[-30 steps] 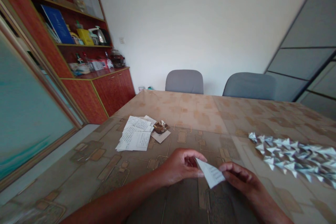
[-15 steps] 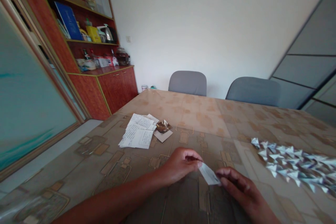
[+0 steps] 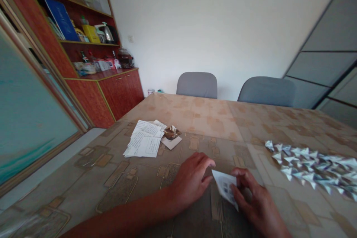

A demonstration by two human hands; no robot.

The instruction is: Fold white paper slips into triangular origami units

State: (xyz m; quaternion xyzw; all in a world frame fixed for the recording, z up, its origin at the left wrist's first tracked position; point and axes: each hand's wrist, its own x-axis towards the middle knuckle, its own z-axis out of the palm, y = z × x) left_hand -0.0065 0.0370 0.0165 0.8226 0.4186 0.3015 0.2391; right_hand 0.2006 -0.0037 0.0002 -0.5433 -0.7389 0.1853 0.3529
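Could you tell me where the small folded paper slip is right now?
In the head view, low and right of centre, the paper slip lies on the table between both hands.

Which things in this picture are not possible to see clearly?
- Folded paper, head view: print too small to read; lower edge hidden by right hand.
- Left hand: fingertips blocked by its own back.
- Row of folded pieces: cut off by right edge.
- Paper slips: text too small.

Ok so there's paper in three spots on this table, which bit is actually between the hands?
The small folded slip, pinched between the left hand and right hand. The flat sheets lie far left; the folded pieces sit off to the right.
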